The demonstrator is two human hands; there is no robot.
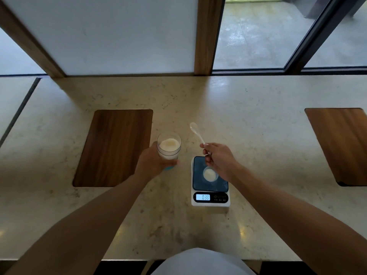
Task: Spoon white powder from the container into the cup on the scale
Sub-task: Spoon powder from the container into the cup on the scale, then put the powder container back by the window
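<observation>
Pale marble counter [258,120] runs beneath tall windows, with a wooden inlay [113,147] left of centre. Near the front sits a scale [210,199] reading 038, bearing a small cup [210,174] of white powder. Left hand [151,163] wraps a clear container [169,148] of powder, just left of the scale. Right hand [218,159] pinches a white spoon [197,133] above the cup, bowl raised

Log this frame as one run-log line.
left hand: holds container | right hand: holds spoon, bowl raised, looks empty | cup: on scale, has powder | display: 038
</observation>
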